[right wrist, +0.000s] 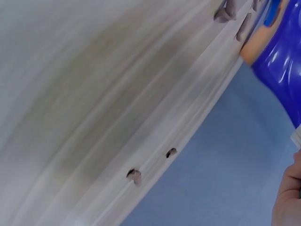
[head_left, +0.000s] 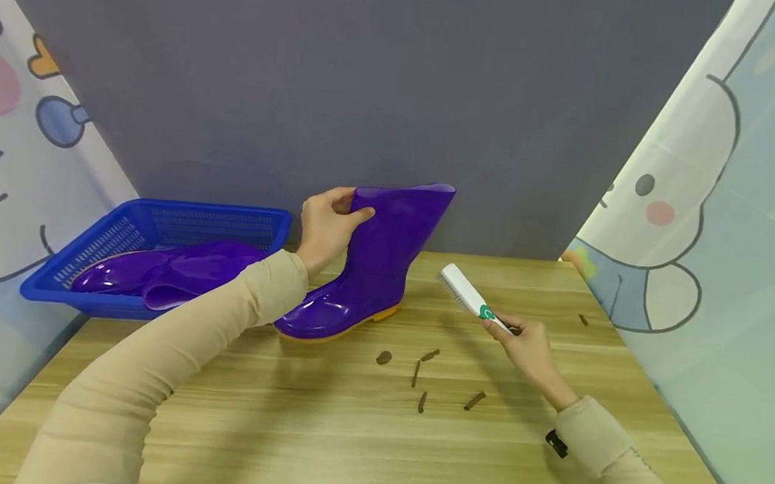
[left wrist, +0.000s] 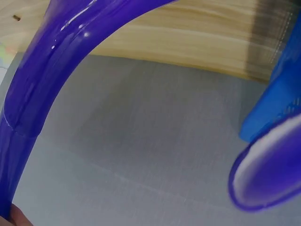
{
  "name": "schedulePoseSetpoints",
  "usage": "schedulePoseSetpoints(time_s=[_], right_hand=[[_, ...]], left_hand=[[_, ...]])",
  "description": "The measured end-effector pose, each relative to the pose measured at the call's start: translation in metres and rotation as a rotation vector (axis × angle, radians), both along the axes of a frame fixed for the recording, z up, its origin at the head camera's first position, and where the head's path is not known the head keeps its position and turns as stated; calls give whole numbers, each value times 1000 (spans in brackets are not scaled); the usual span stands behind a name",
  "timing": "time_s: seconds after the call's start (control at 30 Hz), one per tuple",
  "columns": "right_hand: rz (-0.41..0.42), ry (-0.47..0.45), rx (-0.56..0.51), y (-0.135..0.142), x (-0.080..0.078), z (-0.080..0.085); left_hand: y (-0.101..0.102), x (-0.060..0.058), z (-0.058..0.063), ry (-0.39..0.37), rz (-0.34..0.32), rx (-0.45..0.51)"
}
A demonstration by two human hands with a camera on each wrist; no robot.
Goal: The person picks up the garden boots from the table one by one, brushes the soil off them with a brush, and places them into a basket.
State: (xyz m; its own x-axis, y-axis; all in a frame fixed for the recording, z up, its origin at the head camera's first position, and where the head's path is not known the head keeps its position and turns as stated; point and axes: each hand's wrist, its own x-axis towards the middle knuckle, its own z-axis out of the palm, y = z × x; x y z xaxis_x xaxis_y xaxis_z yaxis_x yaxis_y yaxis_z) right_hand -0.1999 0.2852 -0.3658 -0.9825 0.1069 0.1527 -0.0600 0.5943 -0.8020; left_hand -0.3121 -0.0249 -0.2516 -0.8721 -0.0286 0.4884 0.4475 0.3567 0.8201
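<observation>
My left hand (head_left: 327,227) pinches the upper edge of a purple rain boot (head_left: 383,249), with the thumb on the outside of the shaft. The boot stands fairly upright, its toe pointing left and its yellow-orange sole down; whether the sole touches the table I cannot tell. To the right, my right hand (head_left: 529,348) grips a white brush (head_left: 466,287) by its handle, near a green mark. Its bristles face down and left, apart from the boot. In the left wrist view the boot's shaft (left wrist: 51,70) curves along the left side, with only fingertips visible below.
A blue plastic basket (head_left: 219,213) at the left holds a second purple boot (head_left: 206,264) lying on its side. Several brown pieces (head_left: 474,400) lie scattered on the wooden table (head_left: 348,447). A grey wall (head_left: 370,85) rises behind, with printed cloth (head_left: 719,381) at both sides.
</observation>
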Motion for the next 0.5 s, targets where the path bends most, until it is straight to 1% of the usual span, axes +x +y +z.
schedulePoseSetpoints(time_s=[0.13, 0.2, 0.33, 0.4, 0.5], right_hand=[[-3, -8, -8, 4, 1, 3], [0, -11, -5, 7, 2, 2], [14, -27, -1, 12, 5, 1], [17, -35, 2, 14, 6, 1], [5, -42, 8, 17, 10, 0]], left_hand=[[-2, 4, 11, -34, -9, 21], [-3, 7, 16, -53, -18, 47], [-7, 16, 26, -82, -37, 95], [-9, 21, 33, -89, -41, 119], [-12, 28, 45, -80, -46, 145]])
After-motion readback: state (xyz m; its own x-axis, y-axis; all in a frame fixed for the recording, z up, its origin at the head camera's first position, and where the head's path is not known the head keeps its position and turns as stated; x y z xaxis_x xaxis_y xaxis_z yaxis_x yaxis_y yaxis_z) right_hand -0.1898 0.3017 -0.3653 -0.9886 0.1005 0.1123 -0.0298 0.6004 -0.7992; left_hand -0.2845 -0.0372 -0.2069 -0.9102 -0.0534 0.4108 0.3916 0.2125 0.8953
